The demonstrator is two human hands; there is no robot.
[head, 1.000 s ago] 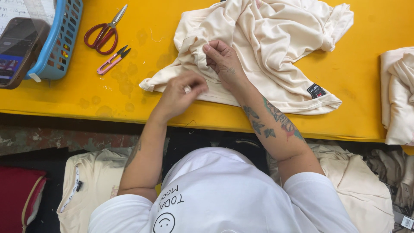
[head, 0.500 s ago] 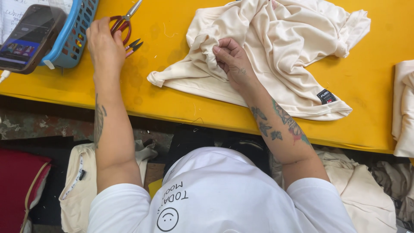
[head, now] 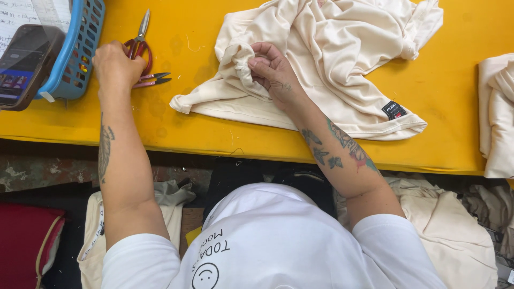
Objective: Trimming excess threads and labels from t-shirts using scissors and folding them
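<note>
Left hand [head: 115,67] moved onto pink snips [head: 151,80] (tips rightward), fingers curled; right hand [head: 272,72] pinching cream garment [head: 332,64].

Looks like a small garment workshop – the finishing end of a sewing shop. There's a long yellow worktable [head: 214,134] with a cream shirt [head: 332,69] spread on it and more folded cream cloth [head: 495,112] stacked at the edge. Red-handled scissors [head: 140,40] and little thread snips [head: 152,80] lie next to a blue plastic basket [head: 80,48] – and piles of the same cream fabric [head: 450,235] sit under the table.
</note>
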